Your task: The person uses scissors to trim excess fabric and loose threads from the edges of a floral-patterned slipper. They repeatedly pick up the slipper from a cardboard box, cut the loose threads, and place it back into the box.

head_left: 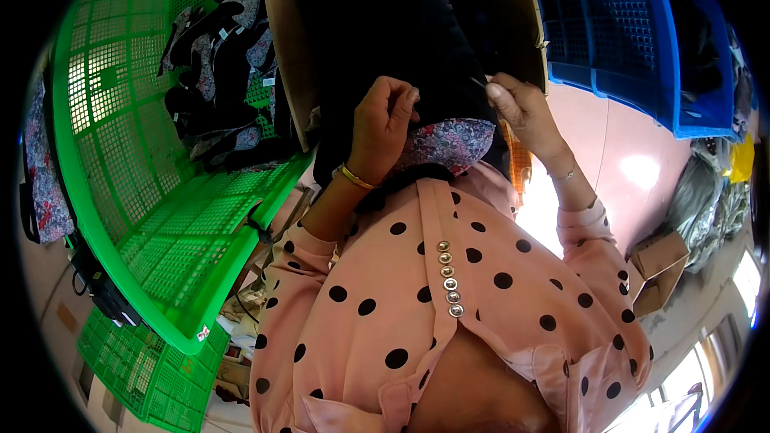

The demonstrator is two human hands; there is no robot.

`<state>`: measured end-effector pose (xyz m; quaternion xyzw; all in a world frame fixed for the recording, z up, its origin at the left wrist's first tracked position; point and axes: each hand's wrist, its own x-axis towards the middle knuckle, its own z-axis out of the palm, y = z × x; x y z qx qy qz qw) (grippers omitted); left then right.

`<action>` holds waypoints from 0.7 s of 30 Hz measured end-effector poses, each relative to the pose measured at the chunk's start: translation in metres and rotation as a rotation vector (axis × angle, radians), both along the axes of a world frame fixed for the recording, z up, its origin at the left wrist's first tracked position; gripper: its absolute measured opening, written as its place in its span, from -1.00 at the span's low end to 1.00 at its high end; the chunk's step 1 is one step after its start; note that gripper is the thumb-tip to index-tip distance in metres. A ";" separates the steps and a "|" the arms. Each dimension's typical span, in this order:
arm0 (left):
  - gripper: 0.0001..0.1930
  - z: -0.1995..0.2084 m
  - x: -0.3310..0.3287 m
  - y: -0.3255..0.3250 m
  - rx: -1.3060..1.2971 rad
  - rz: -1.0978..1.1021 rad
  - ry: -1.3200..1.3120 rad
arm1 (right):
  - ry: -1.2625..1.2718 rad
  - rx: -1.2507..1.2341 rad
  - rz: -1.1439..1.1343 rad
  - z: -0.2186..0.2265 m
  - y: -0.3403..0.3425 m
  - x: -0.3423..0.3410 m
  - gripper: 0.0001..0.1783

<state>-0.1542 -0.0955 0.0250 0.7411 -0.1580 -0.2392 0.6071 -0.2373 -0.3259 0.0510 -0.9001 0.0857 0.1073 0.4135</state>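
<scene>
Dark black cloth (385, 24) fills the space before me, between brown cardboard walls (286, 40). Against my front, at the near edge of this cloth, lies a floral-patterned fabric piece (449, 144) with black edging. My left hand (387, 124) is closed over the black cloth, thumb and fingers curled together; what they grip, if anything, is lost against the dark. Thumb and forefinger of my right hand (521, 111) pinch a thin, pale, needle-like object (479, 81), whose tip points toward the cloth.
A large green plastic crate (120, 136) on the left holds several black and floral fabric pieces (233, 56). At the right stands a blue plastic crate (609, 32). Clear plastic bags (706, 200) and a small cardboard box (659, 269) sit farther right. Another green crate (152, 369) is at lower left.
</scene>
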 end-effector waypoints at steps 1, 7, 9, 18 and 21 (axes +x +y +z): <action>-0.86 0.000 0.001 0.001 -0.019 0.019 0.040 | 0.039 0.156 -0.128 -0.006 -0.005 -0.007 -0.50; -0.81 0.006 0.013 0.003 -0.160 0.134 0.391 | 0.234 0.557 -0.109 -0.019 0.004 -0.044 -0.63; -0.75 0.005 0.020 0.003 -0.122 0.067 0.259 | 0.219 0.699 -0.234 -0.031 0.012 -0.049 -0.64; -0.21 0.052 0.018 -0.012 0.318 -0.522 -0.347 | -0.049 0.545 -0.256 0.005 0.037 -0.008 -0.75; -0.37 0.042 0.051 -0.002 -0.035 -0.404 -0.106 | -0.037 0.777 -0.347 0.025 0.031 0.003 -0.72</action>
